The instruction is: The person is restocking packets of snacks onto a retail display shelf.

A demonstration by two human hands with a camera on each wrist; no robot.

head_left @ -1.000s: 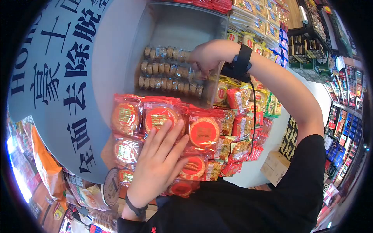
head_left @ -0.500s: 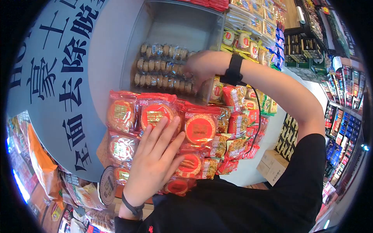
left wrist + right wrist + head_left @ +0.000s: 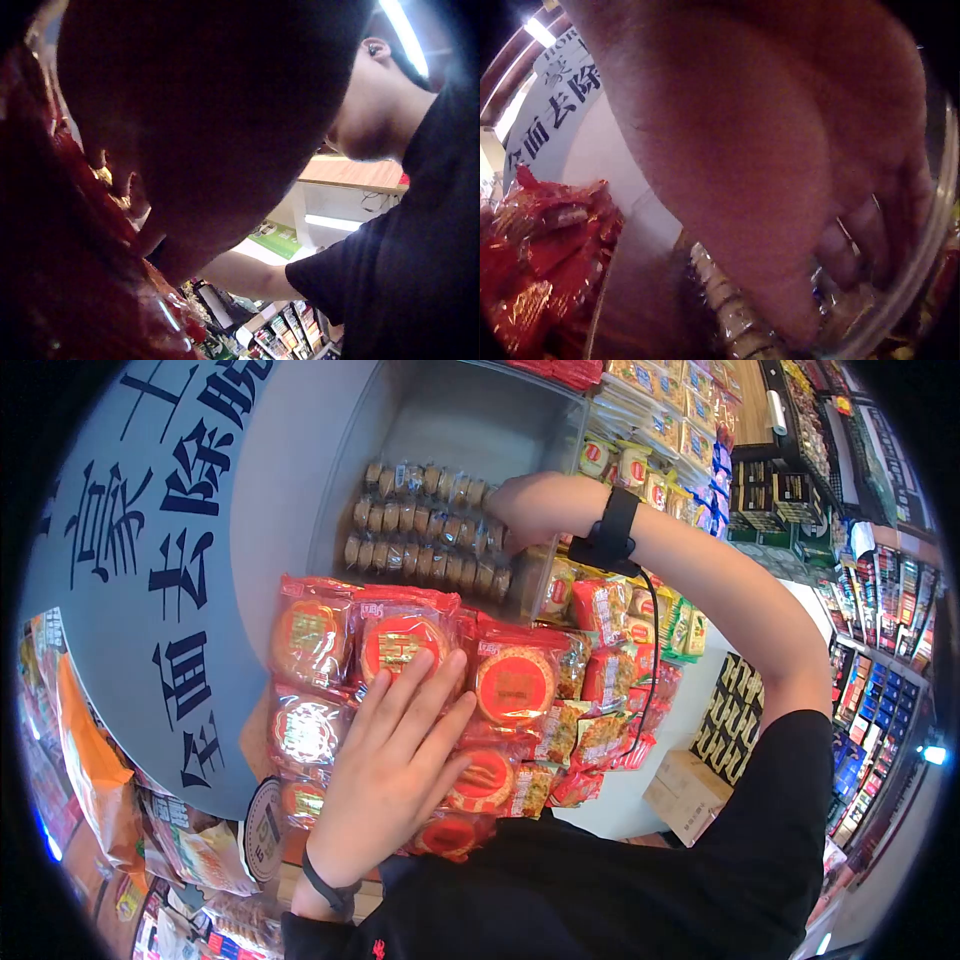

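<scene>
In the head view my left hand (image 3: 385,770) rests with fairly straight, slightly spread fingers on red-wrapped round pastries (image 3: 515,688). My right hand (image 3: 540,510) reaches inside a clear-walled bin (image 3: 548,585), at the right end of several rows of round biscuits in clear wrap (image 3: 430,523). In the right wrist view, the palm and thumb of my right hand (image 3: 780,172) fill the middle, with a wrapped biscuit row (image 3: 731,307) below the thumb. The fingers bend downward beside shiny wrap; whether they grip it cannot be told. The left wrist view is mostly dark.
Yellow and red snack packets (image 3: 605,670) lie right of the bin. A large grey sign with dark lettering (image 3: 150,610) stands at left. A black cable (image 3: 655,660) hangs from the right wrist strap. A cardboard box (image 3: 688,795) sits lower right.
My right hand first moves down over the right ends of the biscuit rows, then back up and slightly right. My left hand stays on the red packs. The head view shifts slightly.
</scene>
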